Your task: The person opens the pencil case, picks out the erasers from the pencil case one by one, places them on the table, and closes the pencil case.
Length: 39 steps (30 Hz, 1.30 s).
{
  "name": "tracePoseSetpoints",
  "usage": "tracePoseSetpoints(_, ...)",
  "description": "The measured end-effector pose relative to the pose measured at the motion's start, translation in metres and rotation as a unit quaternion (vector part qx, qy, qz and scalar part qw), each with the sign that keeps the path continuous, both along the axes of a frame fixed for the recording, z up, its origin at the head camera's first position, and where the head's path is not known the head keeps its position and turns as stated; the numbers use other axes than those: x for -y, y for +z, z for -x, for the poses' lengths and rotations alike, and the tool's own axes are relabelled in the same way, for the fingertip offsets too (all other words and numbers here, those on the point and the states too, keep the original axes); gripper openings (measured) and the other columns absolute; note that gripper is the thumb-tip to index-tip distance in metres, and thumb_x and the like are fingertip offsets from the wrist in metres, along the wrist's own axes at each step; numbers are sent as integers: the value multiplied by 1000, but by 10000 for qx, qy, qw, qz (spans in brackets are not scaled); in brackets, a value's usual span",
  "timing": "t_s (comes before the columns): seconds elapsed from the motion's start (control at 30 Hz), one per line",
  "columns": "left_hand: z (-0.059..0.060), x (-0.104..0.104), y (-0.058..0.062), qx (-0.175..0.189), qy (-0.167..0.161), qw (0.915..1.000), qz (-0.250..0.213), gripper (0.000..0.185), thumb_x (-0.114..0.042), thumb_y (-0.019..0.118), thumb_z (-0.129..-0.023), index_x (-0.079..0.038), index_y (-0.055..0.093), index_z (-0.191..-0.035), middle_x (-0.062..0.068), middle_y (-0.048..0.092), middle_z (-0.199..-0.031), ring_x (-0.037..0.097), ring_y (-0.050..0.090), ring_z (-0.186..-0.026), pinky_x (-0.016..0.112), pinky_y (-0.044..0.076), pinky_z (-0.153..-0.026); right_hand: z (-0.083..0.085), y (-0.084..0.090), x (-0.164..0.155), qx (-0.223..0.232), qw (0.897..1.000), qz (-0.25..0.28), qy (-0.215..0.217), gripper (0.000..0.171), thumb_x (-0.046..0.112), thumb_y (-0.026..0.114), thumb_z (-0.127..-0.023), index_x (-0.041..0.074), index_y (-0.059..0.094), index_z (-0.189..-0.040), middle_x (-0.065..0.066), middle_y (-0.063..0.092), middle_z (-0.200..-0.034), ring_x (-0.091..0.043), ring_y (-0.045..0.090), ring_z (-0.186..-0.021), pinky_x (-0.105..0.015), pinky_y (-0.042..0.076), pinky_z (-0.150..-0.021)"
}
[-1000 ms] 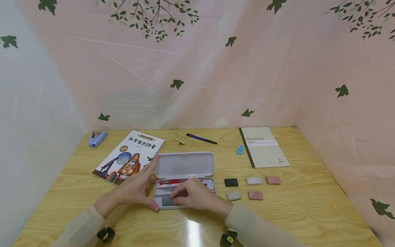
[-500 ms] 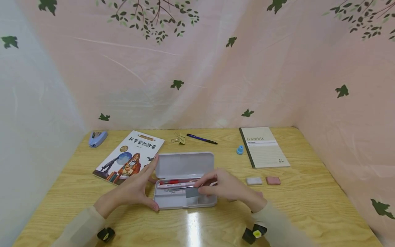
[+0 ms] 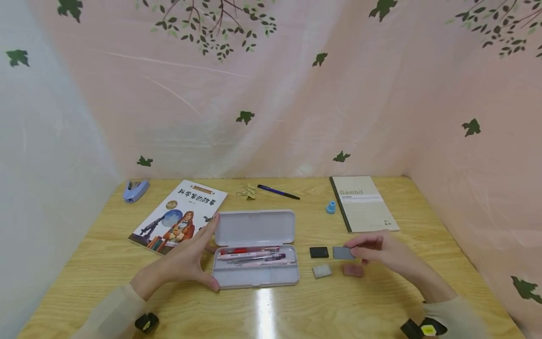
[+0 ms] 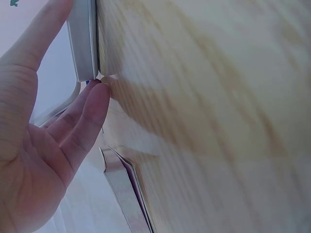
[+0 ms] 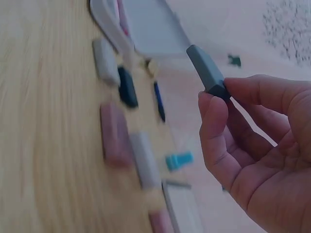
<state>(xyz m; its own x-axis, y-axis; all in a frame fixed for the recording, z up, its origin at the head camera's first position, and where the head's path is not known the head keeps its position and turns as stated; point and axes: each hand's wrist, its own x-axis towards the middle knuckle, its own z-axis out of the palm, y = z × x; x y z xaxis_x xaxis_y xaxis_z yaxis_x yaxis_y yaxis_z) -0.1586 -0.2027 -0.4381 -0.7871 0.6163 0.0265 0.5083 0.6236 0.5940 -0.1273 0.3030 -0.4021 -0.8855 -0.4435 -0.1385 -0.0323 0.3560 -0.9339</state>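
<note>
Far left of the desk (image 3: 106, 263): blue stapler (image 3: 135, 190), then a picture book (image 3: 179, 215). Left hand (image 3: 182, 261) lies flat-fingered against the left end of the open white pencil case (image 3: 255, 278), thumb at the front corner, fingertips up by the lid; it braces the case, not gripping. Pens (image 3: 251, 255) lie along the tray's back half, front half bare.

Right of the case: black eraser (image 3: 319, 252) w/ a pale grey eraser (image 3: 322, 270) in front of it, a pink eraser (image 3: 352, 270) beside that. Right hand (image 3: 383, 252) pinches a grey eraser (image 3: 342, 253) by one end btwn thumb and fingertips, held just above the wood beside the black one.

Risks, as I judge them: that end-only pinch is thin, so the grey eraser could twist out and drop onto the others, knocking them askew. The case is only braced from one side; a nudge from the right could slide it.
</note>
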Motion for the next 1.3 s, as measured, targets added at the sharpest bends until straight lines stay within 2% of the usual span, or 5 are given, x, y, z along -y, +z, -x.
tracePoseSetpoints(0.17,-1,-1,-1,-33,23,10000,67,155,-65,90,-56,-27,-16,-162,24,13,-165,13,67,-108,44,53,-89,-8,-9,-42,152,9990,-192,-387,29,15,66,-100,-5,70,-121,-2,73,-115,-20,67,-89,-36,58,-75)
tracePoseSetpoints(0.3,0,0,-1,-95,32,9999,118,155,-67,89,-55,-22,-14,-163,25,14,-165,12,67,-107,45,53,-90,-9,-20,-65,349,9977,-344,-475,32,17,64,-101,-3,69,-126,-4,68,-130,-11,64,-94,-34,57,-74)
tracePoseSetpoints(0.43,0,-1,0,-69,57,9999,141,155,-66,89,-56,-20,-13,-163,22,10,-166,11,67,-108,44,53,-90,-10,-30,-77,468,9950,-591,-654,31,18,66,-100,-3,70,-122,-9,68,-129,-11,62,-88,-31,56,-71)
tracePoseSetpoints(0.8,-1,0,0,18,103,9998,159,155,-65,90,-56,-28,-17,-161,21,12,-166,11,66,-108,43,53,-91,-11,-42,-80,429,9941,-810,-585,35,18,68,-99,-10,68,-121,-22,66,-120,-14,64,-82,-32,58,-70)
tracePoseSetpoints(1.3,-1,-1,0,17,27,9999,122,154,-64,90,-57,-21,-14,-162,20,10,-167,10,66,-107,40,53,-88,-11,-42,-80,306,9941,-902,-519,41,18,65,-101,-10,62,-131,-15,68,-101,-16,65,-78,-33,57,-67)
